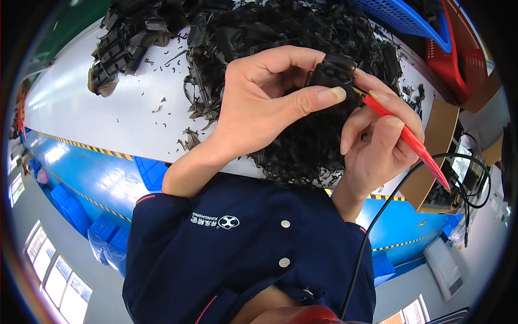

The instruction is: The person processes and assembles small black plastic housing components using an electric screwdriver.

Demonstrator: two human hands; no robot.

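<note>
My left hand is closed on a small black moulded plastic part, thumb on its near side and fingers behind it. In my right hand is a slim red-handled tool, held like a pen and slanting down to the right. Its upper end meets the right edge of the black part, where a bit of yellow shows; the working tip is too small to make out. My right index finger reaches up beside the part. Beneath both hands lies a large heap of black plastic pieces and scraps.
The white table carries the heap, loose black bits and a pile of larger black parts at far left. At far right are a blue basket and a red basket. A cardboard box and black cable are at right.
</note>
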